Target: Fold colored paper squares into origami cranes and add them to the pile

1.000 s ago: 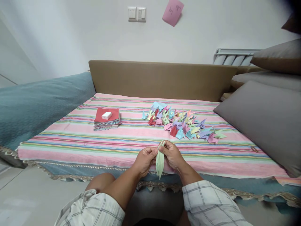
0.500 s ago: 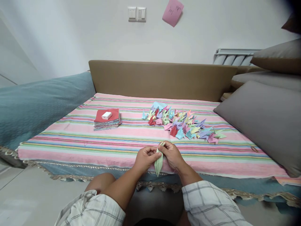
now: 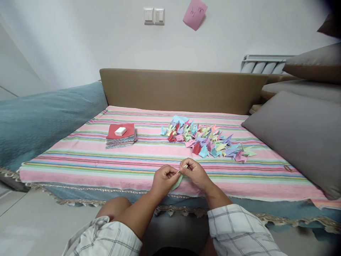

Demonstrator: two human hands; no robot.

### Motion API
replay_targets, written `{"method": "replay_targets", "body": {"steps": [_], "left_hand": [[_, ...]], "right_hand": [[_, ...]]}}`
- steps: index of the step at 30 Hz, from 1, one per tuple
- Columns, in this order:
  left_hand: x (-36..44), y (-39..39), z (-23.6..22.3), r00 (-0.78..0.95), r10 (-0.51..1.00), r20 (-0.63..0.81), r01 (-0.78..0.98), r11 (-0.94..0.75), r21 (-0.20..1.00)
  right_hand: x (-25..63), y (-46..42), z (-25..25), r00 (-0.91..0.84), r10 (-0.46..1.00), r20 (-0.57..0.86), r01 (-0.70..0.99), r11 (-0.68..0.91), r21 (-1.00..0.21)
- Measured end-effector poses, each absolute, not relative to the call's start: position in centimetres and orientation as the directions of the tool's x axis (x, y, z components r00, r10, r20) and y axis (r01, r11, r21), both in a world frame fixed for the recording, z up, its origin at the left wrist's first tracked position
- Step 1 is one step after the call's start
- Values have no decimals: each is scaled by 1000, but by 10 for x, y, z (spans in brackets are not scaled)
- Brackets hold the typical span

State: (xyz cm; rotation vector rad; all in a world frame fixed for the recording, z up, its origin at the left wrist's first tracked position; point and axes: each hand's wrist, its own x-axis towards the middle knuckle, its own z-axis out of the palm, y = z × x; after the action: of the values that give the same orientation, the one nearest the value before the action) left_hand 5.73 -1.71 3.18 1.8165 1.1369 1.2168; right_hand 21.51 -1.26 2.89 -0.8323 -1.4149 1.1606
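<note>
Between my two hands is a piece of folded light green paper, partly hidden by the fingers. My left hand pinches it from the left, thumb and fingertips closed on it. My right hand grips its upper end, where a small pale tip pokes out above the thumb. The paper slants down to the left, over the front part of the striped cloth. Beyond my hands lies a spread of many-coloured folded paper cranes.
To the left stands a stack of square paper with a red sheet on top and a small white box on it. Grey cushions fill the right side. A brown backrest runs along the back, and a blue-covered armrest is at left.
The green paper has turned from hanging nearly straight down to slanting down-left, and less of it shows. My fingers have shifted slightly on it, both hands still holding.
</note>
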Motion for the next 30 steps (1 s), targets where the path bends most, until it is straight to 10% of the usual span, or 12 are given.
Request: {"method": "replay_targets", "body": {"steps": [13,30], "left_hand": [[54,-15,34,299,874,384,268,-463,845],[58,-14,27,300,952,59,-7,-59,998]], "right_hand": [[229,-14,35,-229,912,341,45,360,-932],[214,-13,33,-76,970,229,-102,221,-970]]}}
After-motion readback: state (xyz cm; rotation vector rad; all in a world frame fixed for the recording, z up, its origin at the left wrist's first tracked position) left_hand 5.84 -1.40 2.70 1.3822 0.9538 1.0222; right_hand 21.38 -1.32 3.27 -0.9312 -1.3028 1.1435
